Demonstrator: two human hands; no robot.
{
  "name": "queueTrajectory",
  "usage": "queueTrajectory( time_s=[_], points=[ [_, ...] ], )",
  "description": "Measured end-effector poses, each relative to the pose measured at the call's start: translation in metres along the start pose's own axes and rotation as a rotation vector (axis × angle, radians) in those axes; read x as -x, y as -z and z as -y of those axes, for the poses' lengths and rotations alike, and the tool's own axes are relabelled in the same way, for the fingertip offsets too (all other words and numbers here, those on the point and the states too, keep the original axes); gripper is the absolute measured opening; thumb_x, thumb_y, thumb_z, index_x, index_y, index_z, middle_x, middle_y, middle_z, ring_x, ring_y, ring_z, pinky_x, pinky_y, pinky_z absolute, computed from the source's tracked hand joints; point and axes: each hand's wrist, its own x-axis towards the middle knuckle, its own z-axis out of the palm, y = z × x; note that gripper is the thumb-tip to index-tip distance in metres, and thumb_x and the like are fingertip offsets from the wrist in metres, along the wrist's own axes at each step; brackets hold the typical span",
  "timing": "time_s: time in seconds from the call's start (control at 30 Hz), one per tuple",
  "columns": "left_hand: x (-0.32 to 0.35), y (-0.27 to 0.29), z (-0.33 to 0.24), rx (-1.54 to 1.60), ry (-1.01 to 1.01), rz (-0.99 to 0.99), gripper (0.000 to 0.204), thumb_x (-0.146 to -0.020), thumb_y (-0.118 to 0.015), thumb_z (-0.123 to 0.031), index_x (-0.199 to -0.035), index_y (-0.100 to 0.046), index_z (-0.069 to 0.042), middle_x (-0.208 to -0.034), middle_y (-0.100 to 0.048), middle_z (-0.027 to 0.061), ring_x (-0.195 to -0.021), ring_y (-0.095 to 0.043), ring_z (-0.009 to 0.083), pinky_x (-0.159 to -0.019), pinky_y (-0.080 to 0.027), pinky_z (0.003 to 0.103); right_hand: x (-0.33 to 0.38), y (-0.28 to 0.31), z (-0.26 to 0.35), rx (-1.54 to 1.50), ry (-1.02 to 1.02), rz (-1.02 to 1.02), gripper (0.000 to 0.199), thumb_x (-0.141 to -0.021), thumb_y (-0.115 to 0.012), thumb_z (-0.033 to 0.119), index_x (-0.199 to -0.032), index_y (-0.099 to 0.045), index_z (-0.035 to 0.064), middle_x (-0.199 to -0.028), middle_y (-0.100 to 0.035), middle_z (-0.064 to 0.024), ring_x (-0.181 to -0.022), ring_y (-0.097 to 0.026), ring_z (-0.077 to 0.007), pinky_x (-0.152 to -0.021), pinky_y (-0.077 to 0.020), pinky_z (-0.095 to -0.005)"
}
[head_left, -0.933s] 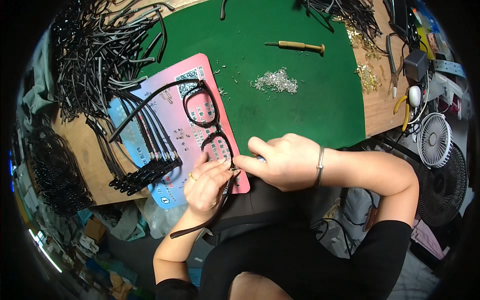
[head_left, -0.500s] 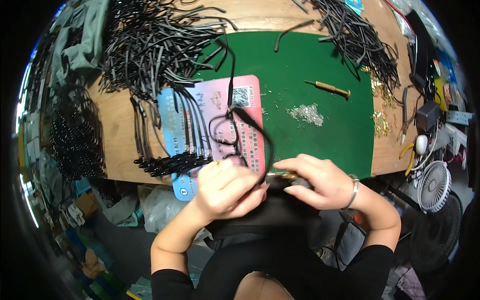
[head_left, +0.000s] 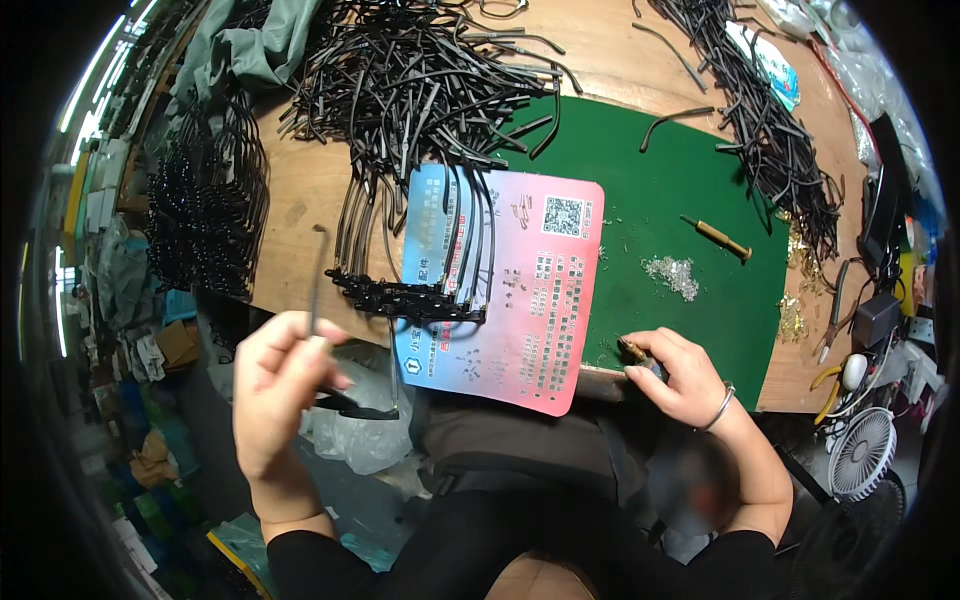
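Observation:
My left hand (head_left: 285,385) is closed on a dark pair of eyeglasses (head_left: 365,411), held over the table's front edge at the left. One thin temple sticks up above the fingers; the rest is partly hidden and blurred. My right hand (head_left: 682,378) grips a short brass-coloured tool (head_left: 632,348) between thumb and fingers, by the green mat's near edge. Between the hands lies a pink and blue printed card (head_left: 540,330). Across its left side rests a row of black eyeglasses (head_left: 410,300), temples pointing away from me.
A heap of black temples (head_left: 420,90) covers the back left; another pile (head_left: 770,140) lies back right. On the green mat (head_left: 640,160) are tiny silvery parts (head_left: 672,277) and a brass-handled screwdriver (head_left: 717,238). Pliers (head_left: 833,315), golden bits (head_left: 800,255) and a white fan (head_left: 862,455) stand right.
My left hand has swung left with the eyeglasses, off the card and away from my right hand. My right hand still holds the brass-coloured tool. The view has shifted.

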Motion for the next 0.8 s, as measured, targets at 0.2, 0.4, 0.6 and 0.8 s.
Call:
queueTrajectory(
  time_s=[0.2, 0.4, 0.6, 0.8],
  points=[
    [-0.009, 0.007, -0.013, 0.068, 0.137, 0.347, 0.020, -0.081, -0.063, -0.012, -0.094, -0.061, 0.003, -0.066, -0.062, 0.0017, -0.053, -0.056, 0.0053, -0.049, -0.043, 0.017, 0.006, -0.001, 0.000, 0.001, 0.000, -0.071, 0.026, -0.079, -0.062, 0.014, -0.101, -0.058, 0.0008, -0.085, -0.059, -0.0138, -0.076, -0.059, -0.0292, -0.069, -0.0478, -0.0338],
    [-0.017, 0.061, -0.008, 0.194, 0.041, 0.316, 0.031, -0.078, -0.063, -0.023, -0.089, -0.060, 0.005, -0.066, -0.062, 0.0047, -0.045, -0.055, 0.0092, -0.046, -0.044, 0.017, -0.004, -0.005, 0.000, 0.023, 0.020, -0.111, 0.027, -0.079, -0.062, 0.015, -0.101, -0.058, 0.0008, -0.087, -0.060, -0.0141, -0.078, -0.061, -0.0293, -0.070, -0.0485, -0.0338],
    [-0.030, -0.019, 0.007, -0.292, -0.385, 0.019, 0.012, -0.079, -0.063, -0.012, -0.087, -0.061, -0.002, -0.067, -0.057, 0.0016, -0.060, -0.056, 0.0098, -0.056, -0.045, 0.023, 0.000, -0.009, 0.005, 0.046, -0.017, -0.129, 0.026, -0.079, -0.062, 0.014, -0.100, -0.058, 0.0004, -0.087, -0.061, -0.0148, -0.077, -0.061, -0.0297, -0.070, -0.0490, -0.0333],
    [-0.056, -0.094, 0.069, -1.255, -0.877, -0.022, 0.061, -0.070, -0.068, -0.038, -0.116, -0.050, -0.003, -0.127, -0.043, 0.0196, -0.126, -0.029, 0.0381, -0.101, -0.020, 0.061, 0.003, -0.010, 0.006, 0.081, 0.016, -0.126, 0.024, -0.079, -0.063, 0.014, -0.099, -0.059, 0.0007, -0.083, -0.060, -0.0141, -0.073, -0.060, -0.0293, -0.066, -0.0480, -0.0332]
  ],
)
